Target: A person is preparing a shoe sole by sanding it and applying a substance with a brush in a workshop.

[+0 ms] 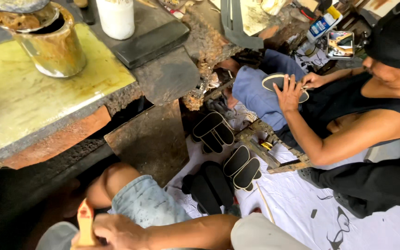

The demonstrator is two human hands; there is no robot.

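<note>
Blue-labelled white bottle [322, 24] lies top right.

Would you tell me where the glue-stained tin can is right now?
In the head view, the tin can stands at the upper left on the yellow-green bench top, left of the white container.

Worn, glue-stained workbench [33, 92] above white floor sheet [302, 208].

White floor sheet [385, 231] carries black shoe soles [214, 132].
</note>
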